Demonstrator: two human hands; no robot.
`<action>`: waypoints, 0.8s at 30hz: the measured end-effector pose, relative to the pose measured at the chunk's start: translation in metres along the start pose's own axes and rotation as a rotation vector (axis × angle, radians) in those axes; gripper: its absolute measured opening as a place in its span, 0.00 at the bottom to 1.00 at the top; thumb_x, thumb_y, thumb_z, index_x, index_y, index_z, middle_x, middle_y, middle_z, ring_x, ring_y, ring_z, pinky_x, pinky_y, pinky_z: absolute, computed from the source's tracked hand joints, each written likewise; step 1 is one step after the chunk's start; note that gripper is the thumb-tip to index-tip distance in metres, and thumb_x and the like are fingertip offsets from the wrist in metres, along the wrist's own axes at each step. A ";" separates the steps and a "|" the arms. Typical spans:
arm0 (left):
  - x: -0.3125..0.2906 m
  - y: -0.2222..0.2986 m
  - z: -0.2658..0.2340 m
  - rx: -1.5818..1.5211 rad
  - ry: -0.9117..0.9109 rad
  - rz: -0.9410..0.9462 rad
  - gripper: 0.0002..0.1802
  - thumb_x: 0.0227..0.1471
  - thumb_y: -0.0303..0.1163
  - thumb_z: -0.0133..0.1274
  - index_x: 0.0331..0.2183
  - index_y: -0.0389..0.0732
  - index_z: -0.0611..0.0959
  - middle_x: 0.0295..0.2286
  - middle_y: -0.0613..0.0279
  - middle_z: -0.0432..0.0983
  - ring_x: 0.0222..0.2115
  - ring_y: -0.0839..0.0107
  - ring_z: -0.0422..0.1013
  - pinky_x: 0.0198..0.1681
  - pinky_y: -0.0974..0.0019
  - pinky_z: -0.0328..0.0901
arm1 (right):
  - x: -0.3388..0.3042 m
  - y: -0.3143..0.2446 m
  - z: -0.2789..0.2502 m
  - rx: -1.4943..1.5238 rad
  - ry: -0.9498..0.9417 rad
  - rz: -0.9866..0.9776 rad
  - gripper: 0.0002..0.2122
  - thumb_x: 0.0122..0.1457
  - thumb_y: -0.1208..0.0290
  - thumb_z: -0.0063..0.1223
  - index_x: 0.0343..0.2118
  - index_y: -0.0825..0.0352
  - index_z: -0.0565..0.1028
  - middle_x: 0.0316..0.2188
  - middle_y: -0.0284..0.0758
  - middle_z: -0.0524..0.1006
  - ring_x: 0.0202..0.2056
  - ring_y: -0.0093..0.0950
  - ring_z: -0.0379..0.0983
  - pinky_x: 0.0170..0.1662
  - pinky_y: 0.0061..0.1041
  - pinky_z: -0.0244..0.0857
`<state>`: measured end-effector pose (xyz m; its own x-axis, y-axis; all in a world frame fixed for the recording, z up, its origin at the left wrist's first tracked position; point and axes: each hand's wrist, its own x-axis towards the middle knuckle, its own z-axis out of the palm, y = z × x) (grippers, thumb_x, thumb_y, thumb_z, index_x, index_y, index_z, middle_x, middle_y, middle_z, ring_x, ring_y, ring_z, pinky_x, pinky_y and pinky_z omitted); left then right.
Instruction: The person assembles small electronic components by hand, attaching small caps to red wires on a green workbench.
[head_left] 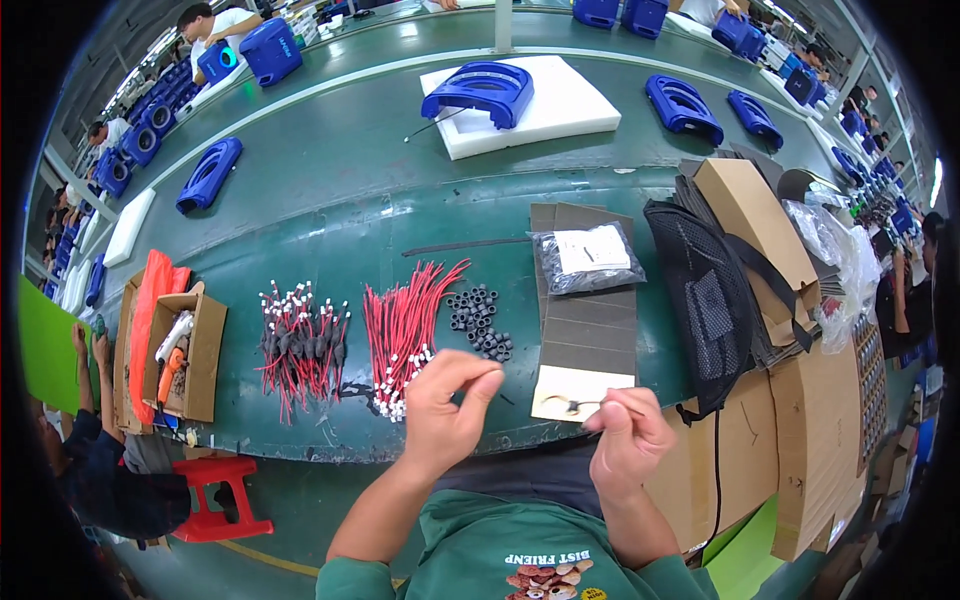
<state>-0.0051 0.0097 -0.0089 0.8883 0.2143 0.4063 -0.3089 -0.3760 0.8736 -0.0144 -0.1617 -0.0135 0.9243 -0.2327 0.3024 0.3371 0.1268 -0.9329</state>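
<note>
My left hand [450, 412] is raised over the near table edge, thumb and fingers curled together; anything in them is hidden. My right hand [630, 442] pinches the end of a short thin dark wire [574, 407] with a small black piece on it, over a cream sheet [556, 386]. Just beyond my left hand lie a bundle of red wires [398, 325] with white connectors and a pile of short black tube-like pieces [478, 315]. Farther left is a bunch of red-and-black wires [303, 345] with dark lumps in their middles.
A cardboard box [205, 350] with an orange-handled tool stands left. A plastic bag of dark parts [590, 262] rests on grey-brown sheets [588, 340]. A black mesh bag [695, 300] and cardboard are right. Beyond, a blue plastic housing [485, 92] sits on white foam [570, 110].
</note>
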 end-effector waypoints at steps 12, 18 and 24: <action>-0.041 0.006 0.032 -1.088 -0.384 -0.706 0.16 0.54 0.32 0.43 0.40 0.29 0.73 0.38 0.48 0.71 0.39 0.65 0.69 0.43 0.65 0.64 | -0.012 0.014 -0.007 -0.627 -0.292 -0.638 0.12 0.35 0.83 0.59 0.26 0.63 0.77 0.24 0.30 0.70 0.21 0.23 0.68 0.20 0.19 0.63; -0.037 -0.014 0.035 -0.963 -0.237 -0.695 0.11 0.50 0.29 0.49 0.34 0.31 0.78 0.29 0.59 0.76 0.30 0.76 0.70 0.36 0.73 0.65 | 0.024 0.009 -0.016 -0.675 -0.328 -0.284 0.10 0.41 0.83 0.53 0.28 0.64 0.76 0.25 0.35 0.70 0.22 0.28 0.70 0.22 0.21 0.63; -0.039 -0.020 0.045 -0.767 -0.341 -0.797 0.10 0.49 0.28 0.50 0.32 0.31 0.78 0.30 0.58 0.75 0.30 0.77 0.70 0.34 0.74 0.66 | 0.063 0.029 -0.005 -0.951 -0.738 -0.118 0.08 0.48 0.71 0.49 0.32 0.64 0.75 0.25 0.34 0.72 0.26 0.35 0.71 0.28 0.30 0.65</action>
<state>-0.0177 -0.0317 -0.0544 0.9334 -0.1536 -0.3244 0.3587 0.4275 0.8298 0.0529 -0.1779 -0.0224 0.8809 0.4506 0.1447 0.4465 -0.6899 -0.5698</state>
